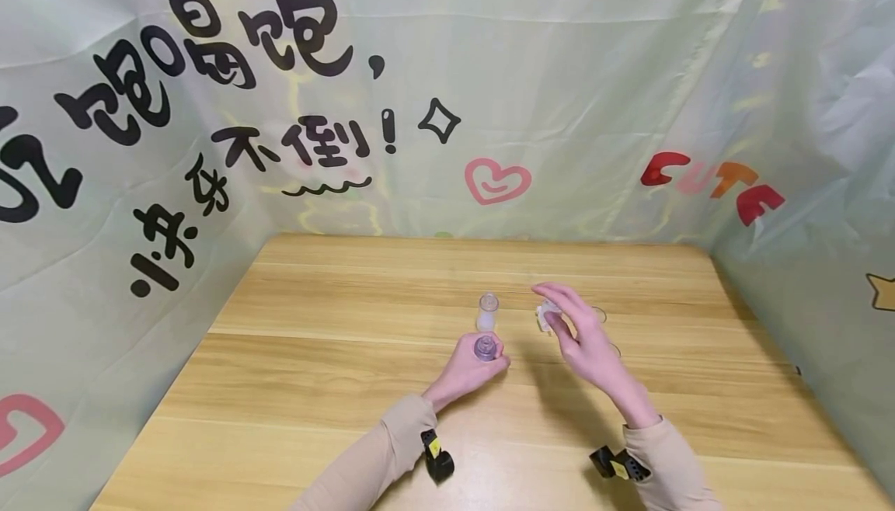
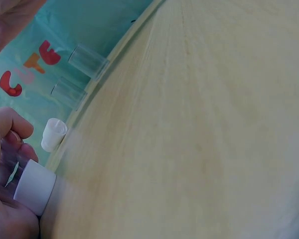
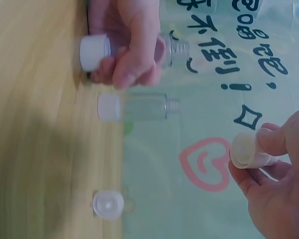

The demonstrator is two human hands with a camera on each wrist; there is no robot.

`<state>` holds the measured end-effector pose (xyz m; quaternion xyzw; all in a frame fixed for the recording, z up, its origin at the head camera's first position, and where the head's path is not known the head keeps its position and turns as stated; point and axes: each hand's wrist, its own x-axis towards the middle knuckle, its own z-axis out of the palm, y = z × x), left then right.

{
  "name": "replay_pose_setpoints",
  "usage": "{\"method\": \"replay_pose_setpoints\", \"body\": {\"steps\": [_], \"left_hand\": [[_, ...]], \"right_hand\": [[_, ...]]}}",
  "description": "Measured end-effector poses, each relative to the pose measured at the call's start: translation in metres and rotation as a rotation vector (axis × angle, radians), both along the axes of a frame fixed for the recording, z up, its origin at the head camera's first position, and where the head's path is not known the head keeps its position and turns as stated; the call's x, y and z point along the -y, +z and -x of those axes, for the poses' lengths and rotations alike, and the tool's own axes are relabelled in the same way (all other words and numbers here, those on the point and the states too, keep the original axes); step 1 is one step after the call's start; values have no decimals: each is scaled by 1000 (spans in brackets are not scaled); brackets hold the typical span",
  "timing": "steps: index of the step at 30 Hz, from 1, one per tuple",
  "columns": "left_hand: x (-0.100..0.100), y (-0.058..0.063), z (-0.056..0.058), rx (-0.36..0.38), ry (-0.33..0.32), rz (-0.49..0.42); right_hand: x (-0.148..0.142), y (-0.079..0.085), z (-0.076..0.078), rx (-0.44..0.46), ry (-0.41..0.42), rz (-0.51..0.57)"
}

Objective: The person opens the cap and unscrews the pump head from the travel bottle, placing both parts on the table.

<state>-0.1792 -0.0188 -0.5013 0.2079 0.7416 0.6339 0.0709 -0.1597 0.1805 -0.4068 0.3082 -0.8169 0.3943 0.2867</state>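
Note:
My left hand [image 1: 463, 366] grips a clear bottle [image 1: 485, 348] around its body. The bottle stands upright, its threaded neck uncovered and its white base [image 2: 35, 187] at the tabletop. Raised to the right of it, my right hand [image 1: 586, 338] pinches a white bottle top [image 3: 245, 151] between thumb and fingers. Just beyond the held bottle stands a second clear bottle [image 3: 142, 106] with a white base and bare neck. Another white bottle top [image 3: 108, 204] rests on the table, partly hidden behind my right hand in the head view.
Two clear cylindrical covers [image 2: 88, 61] stand on the table to the right, mostly behind my right hand in the head view. The wood table [image 1: 336, 309] is bordered by printed cloth walls [image 1: 594, 107] at the back and sides.

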Motion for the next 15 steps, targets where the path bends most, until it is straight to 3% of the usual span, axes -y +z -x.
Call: {"method": "replay_pose_setpoints", "body": {"steps": [7,15], "left_hand": [[-1,0,0,18,12,21],[-1,-1,0,23,22,26]], "right_hand": [[-16,3,-1,30,-126,-82],[-28,4,-4,158,-239,-235]]}}
